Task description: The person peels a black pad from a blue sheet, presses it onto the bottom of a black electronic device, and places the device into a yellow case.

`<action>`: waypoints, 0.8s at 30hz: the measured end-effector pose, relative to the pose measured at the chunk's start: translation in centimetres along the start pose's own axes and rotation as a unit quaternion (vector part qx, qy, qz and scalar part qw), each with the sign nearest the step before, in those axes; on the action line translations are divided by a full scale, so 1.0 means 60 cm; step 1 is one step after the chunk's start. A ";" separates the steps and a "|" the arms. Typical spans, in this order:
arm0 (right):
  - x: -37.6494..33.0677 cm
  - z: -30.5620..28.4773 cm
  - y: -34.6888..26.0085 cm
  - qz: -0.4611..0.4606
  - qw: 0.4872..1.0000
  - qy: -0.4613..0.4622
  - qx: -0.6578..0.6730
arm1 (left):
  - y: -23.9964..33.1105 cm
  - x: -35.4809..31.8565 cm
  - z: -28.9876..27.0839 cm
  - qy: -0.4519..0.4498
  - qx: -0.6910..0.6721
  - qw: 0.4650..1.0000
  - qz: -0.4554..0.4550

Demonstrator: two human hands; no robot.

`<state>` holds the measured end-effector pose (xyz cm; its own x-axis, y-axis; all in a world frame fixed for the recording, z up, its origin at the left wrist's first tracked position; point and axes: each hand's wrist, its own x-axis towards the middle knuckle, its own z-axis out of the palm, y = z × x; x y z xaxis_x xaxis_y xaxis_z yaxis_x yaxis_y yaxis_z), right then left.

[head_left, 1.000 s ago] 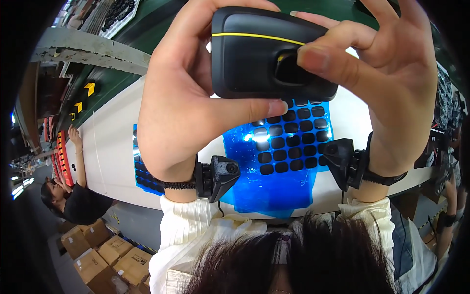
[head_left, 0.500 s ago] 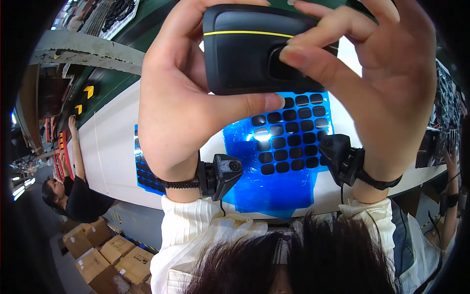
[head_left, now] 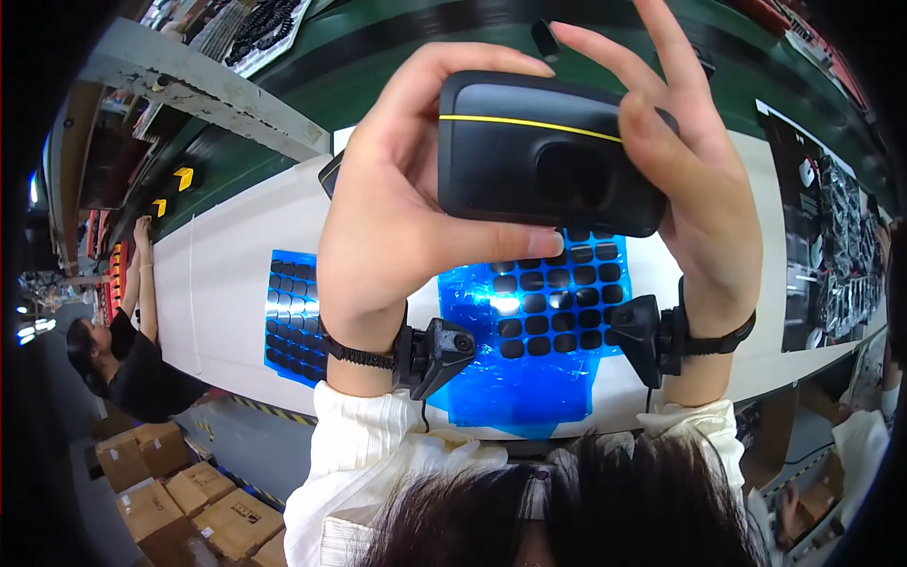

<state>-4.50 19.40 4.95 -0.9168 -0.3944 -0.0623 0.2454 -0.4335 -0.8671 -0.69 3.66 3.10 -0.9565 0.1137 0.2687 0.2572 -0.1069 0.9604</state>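
Left hand [head_left: 378, 213] curls part-closed around a black, rounded-rectangular, plastic-looking casing with a thin yellow stripe [head_left: 510, 156]; thumb along its near edge, fingers over the far edge. Right hand [head_left: 707, 194] mostly open at the casing's right end: thumb over the front, other fingers spread; no firm grip evident. Small flat black piece [head_left: 545, 41] just beside the right index fingertip; contact unclear. Below and between the hands, glossy blue film sheet [head_left: 520, 397] on the white table [head_left: 227, 293], carrying rows of rounded black pads [head_left: 564, 321]. Progress, judged: casing raised, face exposed; whether its dark oval recess [head_left: 573, 177] is filled, cannot tell; many pads remain on the film.
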 end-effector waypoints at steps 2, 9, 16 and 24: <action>-0.003 -0.003 0.009 -0.022 0.999 0.004 -0.036 | 0.002 -0.006 0.001 0.009 -0.027 0.996 -0.086; -0.001 -0.004 0.036 -0.284 0.935 -0.008 -0.214 | -0.013 -0.006 -0.019 -0.018 0.001 0.999 -0.026; 0.051 -0.055 0.080 -0.475 0.806 -0.021 -0.353 | -0.042 0.023 -0.033 -0.068 0.069 0.992 -0.076; 0.011 -0.114 0.004 -0.257 0.863 0.114 -0.420 | -0.034 0.028 0.012 -0.066 0.165 0.984 -0.022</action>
<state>-7.20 24.59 1.30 -0.8982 -0.1135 0.4248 -0.4393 0.2739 -0.8556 -2.74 4.79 1.66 -0.9471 0.2398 0.2132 0.2680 0.2257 0.9366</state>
